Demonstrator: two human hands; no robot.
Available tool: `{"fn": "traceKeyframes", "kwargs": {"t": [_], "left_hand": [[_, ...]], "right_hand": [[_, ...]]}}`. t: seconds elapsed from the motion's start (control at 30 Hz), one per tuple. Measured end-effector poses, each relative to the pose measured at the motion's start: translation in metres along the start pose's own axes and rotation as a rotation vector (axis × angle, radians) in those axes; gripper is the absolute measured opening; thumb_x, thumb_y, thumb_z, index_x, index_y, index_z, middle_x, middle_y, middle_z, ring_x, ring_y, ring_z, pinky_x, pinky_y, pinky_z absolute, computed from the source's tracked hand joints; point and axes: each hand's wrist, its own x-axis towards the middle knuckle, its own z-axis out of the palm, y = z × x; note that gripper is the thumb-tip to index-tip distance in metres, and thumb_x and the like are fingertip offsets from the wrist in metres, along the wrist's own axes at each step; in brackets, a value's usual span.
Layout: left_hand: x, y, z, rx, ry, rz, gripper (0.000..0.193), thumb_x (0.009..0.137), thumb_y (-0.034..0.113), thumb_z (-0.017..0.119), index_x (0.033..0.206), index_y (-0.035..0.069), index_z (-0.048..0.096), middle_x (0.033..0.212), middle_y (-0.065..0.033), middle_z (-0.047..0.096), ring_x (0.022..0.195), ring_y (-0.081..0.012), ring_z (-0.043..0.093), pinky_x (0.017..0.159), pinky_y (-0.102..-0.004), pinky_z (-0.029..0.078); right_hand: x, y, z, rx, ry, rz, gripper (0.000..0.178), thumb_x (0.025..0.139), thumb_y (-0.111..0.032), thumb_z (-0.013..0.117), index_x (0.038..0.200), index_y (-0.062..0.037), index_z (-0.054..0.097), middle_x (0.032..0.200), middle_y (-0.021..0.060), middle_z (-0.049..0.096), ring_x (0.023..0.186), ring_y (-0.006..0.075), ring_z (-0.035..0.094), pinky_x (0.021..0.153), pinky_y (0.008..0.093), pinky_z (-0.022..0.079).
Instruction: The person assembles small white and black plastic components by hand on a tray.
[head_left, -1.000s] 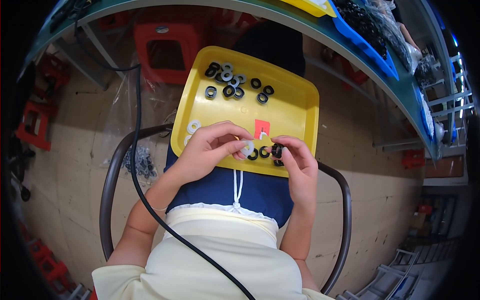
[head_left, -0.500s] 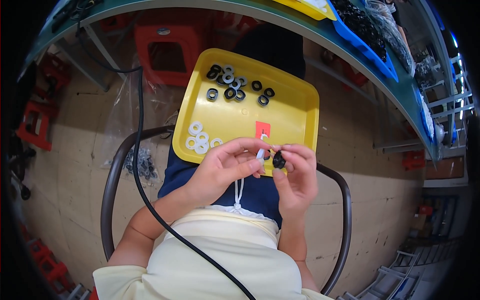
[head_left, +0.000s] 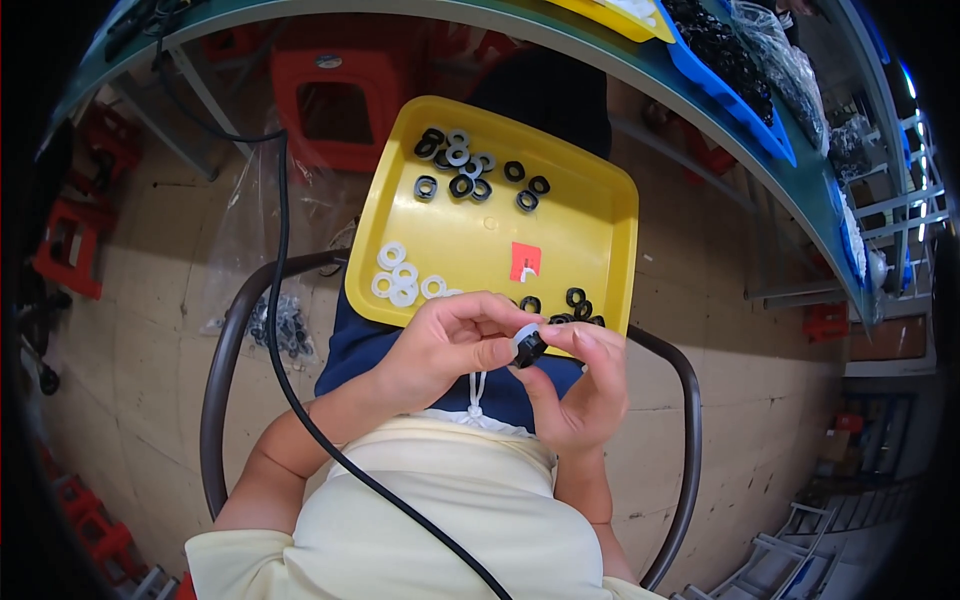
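My left hand (head_left: 445, 345) pinches a white ring washer (head_left: 522, 333) between thumb and fingers. Against it, my right hand (head_left: 585, 395) grips a black ring nut (head_left: 531, 351), the two parts touching face to face. Both hands are over the near edge of a yellow tray (head_left: 590, 225) on my lap. White washers (head_left: 402, 294) lie in the tray beyond my left hand. Black nuts (head_left: 576, 298) are gathered at its near right, partly hidden by my right fingers. Several black nuts paired with pale washers (head_left: 460, 186) sit at the far left.
A red label (head_left: 522, 256) lies in the tray. A black cable (head_left: 283, 260) runs across my left side. The green workbench (head_left: 480, 12) arches ahead, bearing a blue tray (head_left: 735, 95) of black parts. Below left, a plastic bag (head_left: 285, 325) of small parts rests on the floor.
The washer and the nut were apart and now touch. My right hand has moved slightly left, uncovering black nuts at the tray's near right.
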Motion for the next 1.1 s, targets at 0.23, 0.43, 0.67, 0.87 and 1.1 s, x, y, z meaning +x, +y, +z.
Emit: {"fn": "traceKeyframes", "kwargs": {"t": [0.23,0.43,0.67,0.87,1.1], "left_hand": [[-0.003,0.001,0.003,0.128,-0.086,0.172,0.028,0.080,0.000,0.070,0.107,0.000,0.065,0.104,-0.0087,0.063,0.098,-0.0150,0.059,0.087,-0.0267,0.047],[-0.004,0.006,0.004,0.190,-0.122,0.195,0.028,0.077,0.000,0.072,0.105,0.000,0.067,0.101,-0.0081,0.065,0.094,-0.0148,0.056,0.083,-0.0267,0.045],[0.000,0.018,0.008,0.399,-0.111,0.266,0.031,0.075,0.013,0.077,0.101,-0.001,0.068,0.099,-0.0133,0.068,0.093,-0.0238,0.063,0.082,-0.0344,0.049],[-0.001,0.031,0.032,0.958,-0.047,0.469,0.040,0.075,0.008,0.074,0.113,0.002,0.063,0.100,-0.0126,0.068,0.085,-0.0244,0.066,0.077,-0.0310,0.050],[0.014,0.026,0.002,1.010,0.330,0.522,0.015,0.078,-0.007,0.062,0.093,-0.002,0.061,0.085,-0.0124,0.066,0.077,-0.0226,0.067,0.068,-0.0275,0.051]], "right_hand": [[-0.005,-0.004,0.002,-0.005,0.077,-0.067,0.040,0.074,-0.002,0.075,0.108,-0.0086,0.055,0.100,0.0048,0.066,0.083,0.0209,0.060,0.069,0.0319,0.049],[-0.007,-0.005,-0.003,-0.031,-0.002,-0.172,0.041,0.081,-0.010,0.072,0.113,-0.0091,0.046,0.097,0.0065,0.063,0.086,0.0211,0.056,0.069,0.0300,0.049],[-0.007,-0.011,-0.007,-0.045,-0.004,-0.096,0.039,0.080,-0.006,0.072,0.111,-0.0102,0.047,0.097,0.0062,0.062,0.088,0.0217,0.057,0.070,0.0299,0.052],[-0.001,-0.012,-0.006,-0.308,-0.006,-0.195,0.045,0.078,0.000,0.071,0.114,-0.0094,0.047,0.099,0.0078,0.062,0.089,0.0241,0.058,0.071,0.0302,0.052],[-0.001,0.004,0.008,-0.238,-0.011,-0.194,0.045,0.077,0.009,0.062,0.116,-0.0053,0.045,0.108,0.0142,0.058,0.092,0.0291,0.058,0.083,0.0384,0.047]]}}
